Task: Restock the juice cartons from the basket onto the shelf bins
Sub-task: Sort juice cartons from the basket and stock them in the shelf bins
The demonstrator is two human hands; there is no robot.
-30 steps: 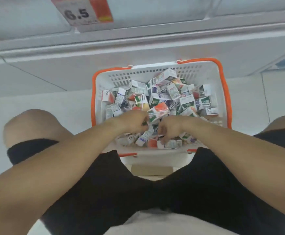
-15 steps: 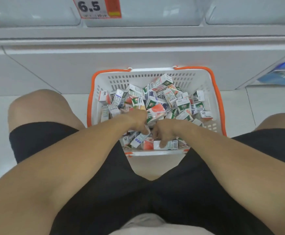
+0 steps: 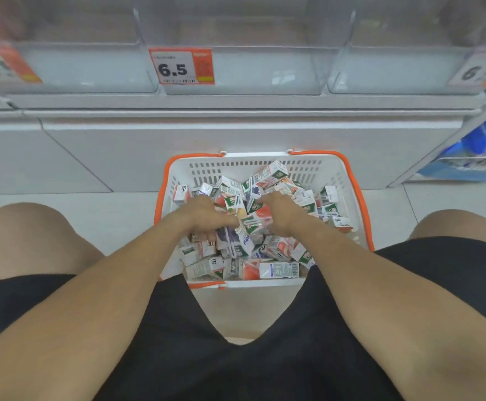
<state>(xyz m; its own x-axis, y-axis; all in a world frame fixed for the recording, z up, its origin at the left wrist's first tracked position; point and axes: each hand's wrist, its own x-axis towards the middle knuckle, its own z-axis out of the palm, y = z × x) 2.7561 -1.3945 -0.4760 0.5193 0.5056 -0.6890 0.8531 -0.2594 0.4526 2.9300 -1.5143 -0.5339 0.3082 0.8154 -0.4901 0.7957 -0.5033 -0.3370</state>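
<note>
cartons [image 3: 276, 269] in basket [image 3: 343, 180] | basket before shelf bins [image 3: 241, 73]

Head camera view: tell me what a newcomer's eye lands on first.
The white basket with orange handles stands on the floor between the person's knees, heaped with small juice cartons. The left hand and right hand are both down among them. Above, a price tag reading 6.5 hangs on the front of the clear shelf bins.
</note>
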